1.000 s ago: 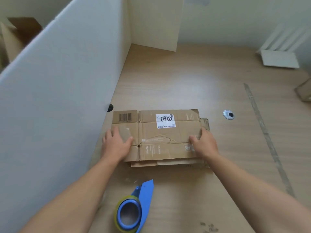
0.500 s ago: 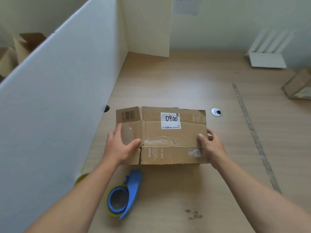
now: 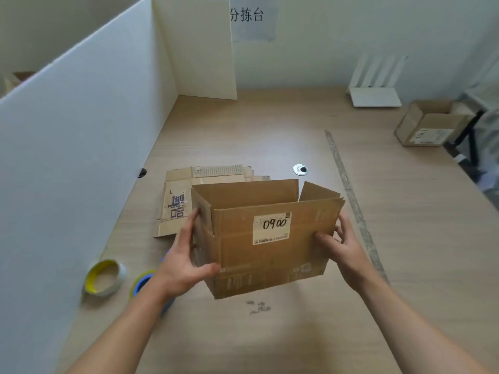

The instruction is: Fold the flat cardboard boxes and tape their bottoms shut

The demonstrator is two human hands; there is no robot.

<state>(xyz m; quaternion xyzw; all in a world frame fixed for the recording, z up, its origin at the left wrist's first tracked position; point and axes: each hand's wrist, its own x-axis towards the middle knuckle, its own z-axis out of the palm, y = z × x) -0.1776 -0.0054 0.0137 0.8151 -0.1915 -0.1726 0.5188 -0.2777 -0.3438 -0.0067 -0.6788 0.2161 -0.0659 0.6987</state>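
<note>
The left hand holds the left end of the cardboard box. Its thumb lies on the front of the box and its fingers lie flat up the left side. The right hand holds the right end. Its thumb presses on the front and its fingers curl round the corner. So both hands grip the box, one at each end.

The box is popped open into a box shape. It is in the middle of the view, over the near part of the desk, right in front of the person. Its top flaps stand up and the inside is brown. A white label on the front says 0900. I cannot tell if the box touches the desk.

Just behind the box, a pile of flat cardboard lies on the desk. To the left, near the white wall board, sits a roll of tape with a yellow inside. Next to it is a blue tape holder, partly hidden by the left arm.

Far off on the right sits a small open box. A round hole cover is in the desk behind the box. A long grey strip runs along the desk on the right.
</note>
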